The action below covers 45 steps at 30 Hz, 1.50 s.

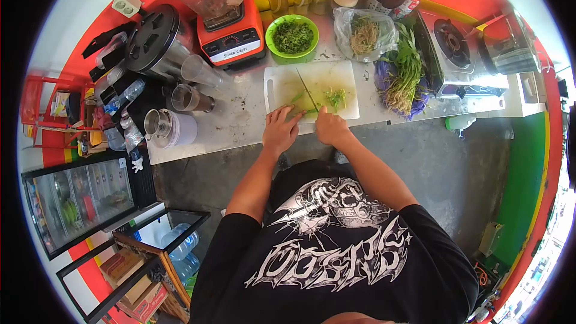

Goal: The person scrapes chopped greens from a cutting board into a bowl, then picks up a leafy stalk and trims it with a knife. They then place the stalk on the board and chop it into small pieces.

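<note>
A white cutting board (276,78) lies at the table's front edge. My right hand (332,127) is closed around the handle of a kitchen knife (305,86), whose blade points away from me across the board. On the board's front left, my left hand (281,129) presses green stalks (311,111) down beside the blade, its fingers bent. Another green piece (297,96) lies just beyond those fingers. To the right of the knife sits a small heap of cut greens (336,97). Parts of the stalks are hidden under my fingers.
Behind the board stand a green bowl of chopped leaves (293,54), a red blender (231,39) and a plastic bag with roots (365,36). Bunched greens (403,78) and a gas stove (459,54) are on the right. Left are a plastic cup (192,99) and a jug (174,127).
</note>
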Each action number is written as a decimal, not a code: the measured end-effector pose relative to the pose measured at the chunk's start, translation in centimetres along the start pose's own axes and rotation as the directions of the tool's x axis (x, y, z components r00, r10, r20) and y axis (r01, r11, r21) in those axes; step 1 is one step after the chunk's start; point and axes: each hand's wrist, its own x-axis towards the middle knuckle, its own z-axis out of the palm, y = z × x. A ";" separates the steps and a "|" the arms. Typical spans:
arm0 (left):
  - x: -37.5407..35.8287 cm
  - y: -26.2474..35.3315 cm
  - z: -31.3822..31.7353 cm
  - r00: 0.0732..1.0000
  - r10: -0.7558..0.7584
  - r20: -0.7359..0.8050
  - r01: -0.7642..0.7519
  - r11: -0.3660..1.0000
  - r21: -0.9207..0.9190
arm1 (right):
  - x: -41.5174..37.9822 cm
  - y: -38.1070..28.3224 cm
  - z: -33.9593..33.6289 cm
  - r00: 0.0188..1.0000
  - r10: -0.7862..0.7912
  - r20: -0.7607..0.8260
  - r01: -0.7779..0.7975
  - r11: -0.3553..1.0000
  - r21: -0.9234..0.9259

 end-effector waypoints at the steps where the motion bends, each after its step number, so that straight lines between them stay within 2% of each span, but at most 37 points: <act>1: 0.0 0.0 0.0 1.000 0.001 0.000 -0.001 1.000 -0.004 | -0.5 0.1 0.4 1.000 0.003 -0.010 -0.003 1.000 0.001; 5: 0.2 0.3 -0.3 0.999 0.013 -0.038 -0.013 1.000 -0.009 | -0.8 0.8 2.3 0.999 0.010 -0.036 -0.011 0.999 -0.049; 11: -0.1 -0.1 0.3 1.000 0.003 -0.022 -0.003 1.000 -0.007 | 0.0 -0.2 -0.3 1.000 0.023 0.018 -0.023 1.000 -0.012; 17: 0.1 0.1 0.1 1.000 0.001 -0.024 -0.002 1.000 -0.017 | -1.3 1.0 2.1 1.000 0.016 0.023 -0.015 0.999 -0.028; 21: 0.2 -0.1 0.1 0.999 0.032 -0.037 -0.032 0.999 0.006 | 0.5 0.2 -0.2 0.999 0.022 0.032 -0.022 1.000 -0.001; 26: 0.3 0.1 -0.6 1.000 0.014 0.026 -0.013 1.000 -0.021 | -1.1 -0.6 -0.2 0.998 0.047 0.049 -0.045 0.999 -0.031; 28: 0.2 -0.1 -0.2 1.000 0.016 0.022 -0.015 0.999 -0.028 | -2.1 -0.8 1.2 0.999 0.044 0.023 -0.042 0.994 -0.100; 31: 0.2 -0.3 0.1 1.000 0.019 0.006 -0.019 0.999 -0.037 | -1.2 -1.3 1.6 0.999 0.038 0.029 -0.034 0.994 -0.107; 34: 0.2 -0.3 -0.1 1.000 0.027 0.002 -0.027 0.999 -0.037 | 0.6 -1.7 0.8 0.998 0.042 -0.044 -0.044 0.998 -0.046; 37: 0.3 -0.5 -0.3 0.999 0.043 0.006 -0.042 0.998 -0.043 | 0.0 -1.7 0.4 0.999 0.050 0.005 -0.049 0.996 -0.069; 41: 0.2 -0.9 -0.1 0.998 0.051 -0.022 -0.052 0.996 -0.074 | -2.9 -2.1 2.1 0.997 0.082 0.011 -0.080 0.991 -0.105; 45: 0.3 -1.0 0.0 0.997 0.058 -0.049 -0.062 0.993 -0.104 | -1.7 -3.2 2.9 0.988 0.149 -0.038 -0.151 0.986 -0.064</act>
